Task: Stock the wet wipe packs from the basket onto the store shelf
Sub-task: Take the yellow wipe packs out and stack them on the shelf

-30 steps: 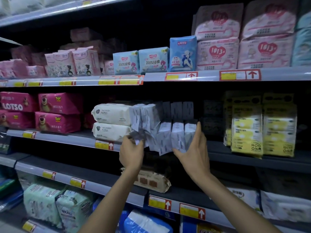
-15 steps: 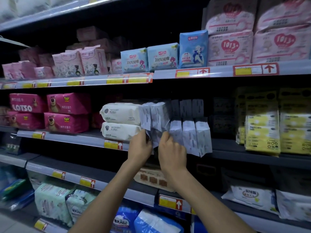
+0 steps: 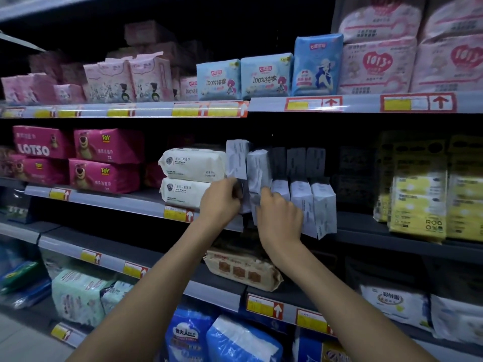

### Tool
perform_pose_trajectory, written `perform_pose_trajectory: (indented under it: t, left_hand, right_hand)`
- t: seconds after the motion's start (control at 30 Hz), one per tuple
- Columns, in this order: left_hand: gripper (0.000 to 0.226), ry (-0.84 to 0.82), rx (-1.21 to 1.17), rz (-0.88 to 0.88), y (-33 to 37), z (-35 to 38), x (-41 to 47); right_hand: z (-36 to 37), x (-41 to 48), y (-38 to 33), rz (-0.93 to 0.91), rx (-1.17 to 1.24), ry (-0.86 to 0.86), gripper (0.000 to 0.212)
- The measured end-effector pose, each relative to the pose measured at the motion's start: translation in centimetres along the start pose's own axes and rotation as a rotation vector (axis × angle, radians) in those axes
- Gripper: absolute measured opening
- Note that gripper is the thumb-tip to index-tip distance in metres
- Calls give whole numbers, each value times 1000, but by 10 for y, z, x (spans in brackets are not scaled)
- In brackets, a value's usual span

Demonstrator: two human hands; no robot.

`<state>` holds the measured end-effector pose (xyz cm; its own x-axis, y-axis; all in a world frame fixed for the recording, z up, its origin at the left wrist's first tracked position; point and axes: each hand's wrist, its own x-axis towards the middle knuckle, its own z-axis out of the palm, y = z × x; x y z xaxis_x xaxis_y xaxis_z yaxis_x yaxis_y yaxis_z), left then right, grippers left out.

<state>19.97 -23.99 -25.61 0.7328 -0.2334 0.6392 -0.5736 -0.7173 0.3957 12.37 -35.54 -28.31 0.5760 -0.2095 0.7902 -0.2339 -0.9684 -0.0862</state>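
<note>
My left hand (image 3: 220,202) and my right hand (image 3: 281,218) are now working close together at the front edge of the middle shelf (image 3: 104,199). That closeness is the change: a second ago my right palm was lying flat against the far end of the row, squaring it up, and it has since come across to join the left. My left fingers are curling round the lower edge of the leftmost pack (image 3: 236,159), and my right fingers are clenching on the tilted pack (image 3: 258,168) just beside it. Both packs are leaning out of line. Just right of my right hand, the upright packs (image 3: 303,205) are standing side by side and touching, so that end is looking settled to me. The wipes I am stocking are therefore already on the shelf; the basket is out of view, so I cannot tell what is left in it. I am judging that straightening these two leaners is the remaining work here. Left of them, two white wipe packs (image 3: 193,165) are lying stacked, and more packs are standing in the dark further back.
</note>
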Motion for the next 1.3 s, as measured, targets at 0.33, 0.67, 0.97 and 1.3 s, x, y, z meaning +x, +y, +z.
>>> perform_pose_trajectory:
  t: [0.33,0.67,0.97,1.3]
  left_hand:
    - [24,103,37,-49,2,19,-35]
    - [18,145,6,-27,-5,18,-50]
    - [75,389,130,105,22,19,-30]
    - [81,492,247,174,53,82,-2]
  right_hand:
    - [-6,20,-2,-31,-4,-65,11]
    - [7,16,4,-58,76,45,16]
    - [-12,-18,78,-189,213,358,32]
    - [36,-6,106,137,400,116,78]
